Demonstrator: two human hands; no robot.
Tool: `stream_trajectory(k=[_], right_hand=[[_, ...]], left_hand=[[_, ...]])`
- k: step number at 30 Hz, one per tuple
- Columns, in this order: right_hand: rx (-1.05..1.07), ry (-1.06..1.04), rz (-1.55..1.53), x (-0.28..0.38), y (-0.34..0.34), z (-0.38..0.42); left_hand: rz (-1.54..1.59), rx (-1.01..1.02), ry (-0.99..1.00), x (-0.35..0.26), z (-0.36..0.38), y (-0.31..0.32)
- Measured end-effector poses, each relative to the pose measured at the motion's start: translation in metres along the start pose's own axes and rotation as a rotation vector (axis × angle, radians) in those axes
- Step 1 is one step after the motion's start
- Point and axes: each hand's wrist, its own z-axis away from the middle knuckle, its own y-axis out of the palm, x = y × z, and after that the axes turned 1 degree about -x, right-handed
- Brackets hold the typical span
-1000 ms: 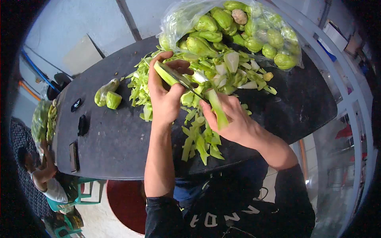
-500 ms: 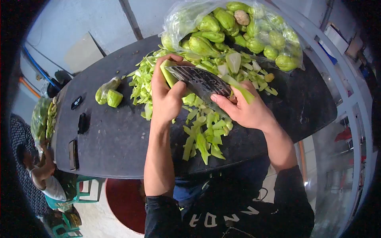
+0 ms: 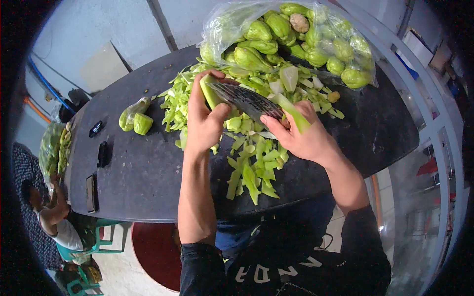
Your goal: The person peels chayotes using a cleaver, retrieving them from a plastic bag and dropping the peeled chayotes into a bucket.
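My left hand [image 3: 206, 118] is closed around a piece of chayote [image 3: 209, 93] whose pale cut side faces right. My right hand [image 3: 303, 129] grips a wide, dark-bladed knife [image 3: 249, 101], its blade pointing left with the tip end against the chayote. A long green slice [image 3: 296, 114] lies over the knife and the fingers of my right hand. Beneath both hands spreads a heap of cut chayote pieces [image 3: 180, 98], with a smaller pile of strips [image 3: 254, 167] nearer to me.
A clear plastic bag [image 3: 217, 29] of whole chayotes lies at the back of the dark table [image 3: 143, 172]. Two chayote pieces [image 3: 142, 124], a phone [image 3: 92, 192] and small black objects [image 3: 102, 154] are on the left. Another person [image 3: 54, 212] sits beyond the table's left end.
The knife blade has tilted, showing a narrower face. The slice over my right hand has shifted slightly left and stands more upright. My left hand has barely moved.
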Motion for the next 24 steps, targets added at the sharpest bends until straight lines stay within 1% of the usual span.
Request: stream_trajectory(k=[2, 4, 5, 7, 8, 9, 11, 12, 13, 15, 16, 17, 18, 19, 21, 22, 23, 24], right_hand=[[-0.035, -0.031, 0.022, 0.000, 0.003, 0.000], [-0.141, 0.001, 0.131, -0.004, 0.008, 0.001], [-0.142, 0.003, 0.132, -0.003, 0.005, 0.001], [-0.083, 0.124, 0.061, 0.000, -0.008, -0.004], [-0.173, -0.027, -0.036, -0.012, -0.002, -0.006], [-0.173, -0.034, -0.039, -0.017, -0.001, -0.006], [-0.158, 0.025, 0.031, -0.023, 0.001, -0.005], [-0.159, 0.032, 0.038, -0.021, 0.000, -0.005], [-0.158, 0.036, 0.038, -0.021, -0.001, -0.005], [-0.038, 0.203, -0.094, -0.022, -0.003, -0.006], [-0.036, 0.202, -0.095, -0.020, -0.003, -0.006], [-0.018, 0.248, -0.158, -0.017, -0.003, -0.007], [-0.001, 0.294, -0.220, -0.016, -0.002, -0.007], [-0.002, 0.292, -0.220, -0.014, -0.002, -0.007], [0.129, 0.380, -0.436, -0.013, 0.000, -0.006], [0.103, 0.285, -0.472, -0.015, 0.003, -0.005], [0.100, 0.282, -0.471, -0.015, 0.003, -0.007], [0.103, 0.292, -0.437, -0.016, 0.002, -0.008]], left_hand=[[-0.020, 0.003, 0.023, -0.001, 0.001, -0.002], [0.057, 0.032, 0.002, -0.003, 0.004, -0.005], [0.058, 0.034, 0.001, -0.004, 0.005, -0.004], [0.109, -0.052, -0.048, -0.004, 0.005, 0.000], [0.125, -0.075, -0.043, -0.003, 0.005, -0.001], [0.122, -0.079, -0.038, -0.005, 0.004, -0.001], [0.136, -0.192, -0.138, -0.007, 0.003, 0.000], [0.095, -0.233, -0.135, -0.008, 0.002, 0.000], [0.095, -0.232, -0.139, -0.006, 0.001, -0.001], [-0.163, -0.294, -0.152, -0.001, -0.001, -0.004], [-0.164, -0.289, -0.127, 0.002, -0.002, -0.006], [-0.167, -0.294, -0.124, 0.003, -0.001, -0.007], [-0.088, -0.281, -0.186, 0.003, -0.001, -0.007], [-0.007, -0.265, -0.247, 0.003, -0.001, -0.007], [0.051, -0.241, -0.272, 0.005, -0.001, -0.009], [0.165, -0.232, -0.310, 0.005, -0.001, -0.009], [0.278, -0.224, -0.348, 0.006, -0.002, -0.009], [0.175, -0.212, -0.321, 0.008, -0.001, -0.008]])
